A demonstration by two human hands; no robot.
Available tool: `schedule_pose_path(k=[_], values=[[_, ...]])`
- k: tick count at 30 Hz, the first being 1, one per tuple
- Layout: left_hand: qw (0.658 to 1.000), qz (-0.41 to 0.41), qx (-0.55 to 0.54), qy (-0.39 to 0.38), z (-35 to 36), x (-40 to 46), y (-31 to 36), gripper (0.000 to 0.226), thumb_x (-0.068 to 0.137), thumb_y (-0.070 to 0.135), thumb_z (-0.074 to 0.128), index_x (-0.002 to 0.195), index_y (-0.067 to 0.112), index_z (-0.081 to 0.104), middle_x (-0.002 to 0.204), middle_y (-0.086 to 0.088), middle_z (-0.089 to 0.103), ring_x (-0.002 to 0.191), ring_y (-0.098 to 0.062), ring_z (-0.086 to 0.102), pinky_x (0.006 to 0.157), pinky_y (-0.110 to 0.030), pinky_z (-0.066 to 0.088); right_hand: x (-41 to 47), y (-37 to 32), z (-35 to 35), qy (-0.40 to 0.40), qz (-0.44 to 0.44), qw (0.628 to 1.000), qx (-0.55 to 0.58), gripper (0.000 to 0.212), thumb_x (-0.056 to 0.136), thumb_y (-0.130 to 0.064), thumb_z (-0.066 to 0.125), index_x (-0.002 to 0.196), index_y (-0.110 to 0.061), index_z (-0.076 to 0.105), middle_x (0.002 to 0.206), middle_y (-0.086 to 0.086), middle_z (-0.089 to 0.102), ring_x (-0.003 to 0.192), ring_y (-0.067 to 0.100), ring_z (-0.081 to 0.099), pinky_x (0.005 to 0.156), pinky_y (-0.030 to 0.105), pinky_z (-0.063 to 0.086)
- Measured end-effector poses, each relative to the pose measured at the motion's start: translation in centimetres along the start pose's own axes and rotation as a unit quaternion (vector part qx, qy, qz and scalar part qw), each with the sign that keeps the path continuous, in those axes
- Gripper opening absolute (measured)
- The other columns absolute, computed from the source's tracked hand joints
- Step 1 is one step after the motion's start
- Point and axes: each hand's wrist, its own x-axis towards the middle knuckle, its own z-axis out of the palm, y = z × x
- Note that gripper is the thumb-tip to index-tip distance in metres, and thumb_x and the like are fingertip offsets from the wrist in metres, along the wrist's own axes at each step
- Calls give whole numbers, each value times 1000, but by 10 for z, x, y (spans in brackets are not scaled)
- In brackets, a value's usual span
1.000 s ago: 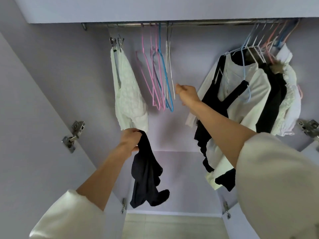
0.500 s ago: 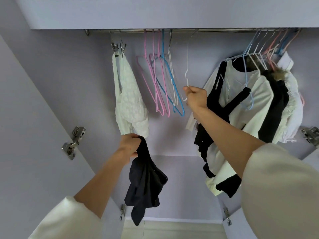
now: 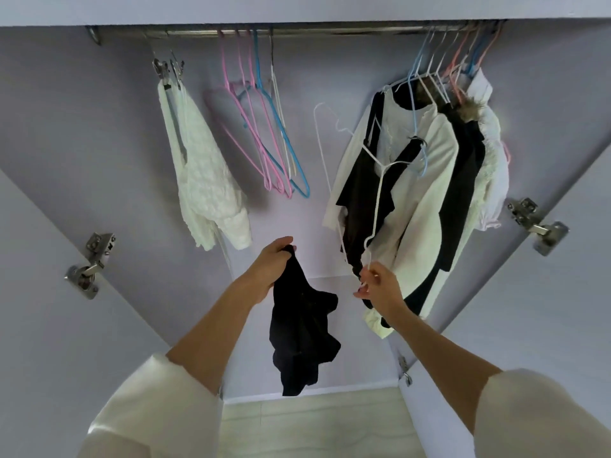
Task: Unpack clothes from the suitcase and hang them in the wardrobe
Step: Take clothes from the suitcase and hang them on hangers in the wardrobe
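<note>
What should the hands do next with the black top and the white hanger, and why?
Probably bring the two together and slip the white hanger into the black garment. The right hand pinches the hanger, off the rail, and the left hand grips the garment, which dangles bunched and unhung.
</note>
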Motion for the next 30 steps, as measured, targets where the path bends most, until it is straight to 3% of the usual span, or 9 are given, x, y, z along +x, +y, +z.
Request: schedule_pose_path(k=[7, 13, 16, 18, 20, 23, 25, 27, 30], values=[[991, 34, 50, -122, 77, -3, 9, 55, 100, 8, 31, 150, 27, 14, 150, 10, 33, 137, -14, 30, 115, -29, 22, -39, 26, -37, -8, 4, 998, 67, 21, 95, 4, 43, 77, -5, 49, 76, 10, 49, 71, 18, 55, 65, 22, 58], [990, 84, 76, -87, 110, -7, 35, 53, 101, 11, 32, 149, 28, 16, 139, 1, 43, 123, -17, 41, 104, -25, 30, -46, 28, -61, -37, -1, 997, 68, 24, 95, 3, 43, 76, -8, 53, 81, 9, 52, 76, 18, 59, 68, 23, 58], [982, 120, 109, -92, 114, -12, 35, 38, 99, 6, 31, 124, 23, 54, 103, 4, 58, 95, -12, 54, 82, -11, 39, -49, 25, -64, -73, 18, 995, 67, 22, 94, 1, 45, 77, -8, 55, 85, 9, 55, 79, 22, 60, 70, 20, 57], [979, 139, 128, -82, 114, -15, 33, 30, 96, 1, 32, 97, 17, 57, 85, 4, 53, 73, -7, 50, 64, -12, 39, -48, 19, -66, -83, 20, 996, 6, 13, 93, -6, 52, 84, -9, 60, 92, 7, 59, 92, 24, 60, 80, 21, 52], [974, 151, 151, -79, 113, -15, 33, 30, 94, -3, 32, 86, 16, 53, 77, 5, 49, 65, -6, 44, 58, -13, 35, -44, 6, -70, -70, 4, 997, -34, 8, 91, -15, 58, 98, -14, 62, 100, 4, 63, 101, 20, 58, 92, 25, 46], [960, 173, 201, -89, 104, -18, 31, 26, 95, -4, 31, 85, 10, 51, 69, 6, 46, 58, -6, 39, 50, -8, 34, -36, -27, -71, -43, -1, 991, 129, 38, 85, -21, 64, 120, -19, 48, 107, 6, 62, 105, 22, 58, 97, 38, 42], [949, 185, 233, -101, 97, -21, 29, 26, 96, -3, 31, 85, 11, 51, 75, 5, 49, 61, -8, 40, 52, -6, 35, -28, -51, -69, -26, 2, 962, 271, 38, 91, -24, 58, 125, -20, 42, 105, 6, 63, 107, 25, 57, 98, 43, 42], [941, 186, 261, -113, 88, -23, 26, 29, 97, 0, 32, 83, 16, 51, 85, 2, 53, 67, -11, 43, 57, -6, 35, -20, -73, -68, -14, 11, 935, 354, 22, 96, -37, 47, 112, -22, 49, 99, 5, 64, 102, 24, 59, 94, 40, 44], [935, 176, 280, -127, 72, -27, 28, 29, 97, 0, 34, 92, 17, 56, 101, 4, 54, 83, -11, 48, 69, -7, 37, -13, -94, -59, 29, 35, 905, 422, 33, 100, -41, 35, 82, -20, 53, 57, -4, 53, 55, 11, 47, 62, 22, 37]])
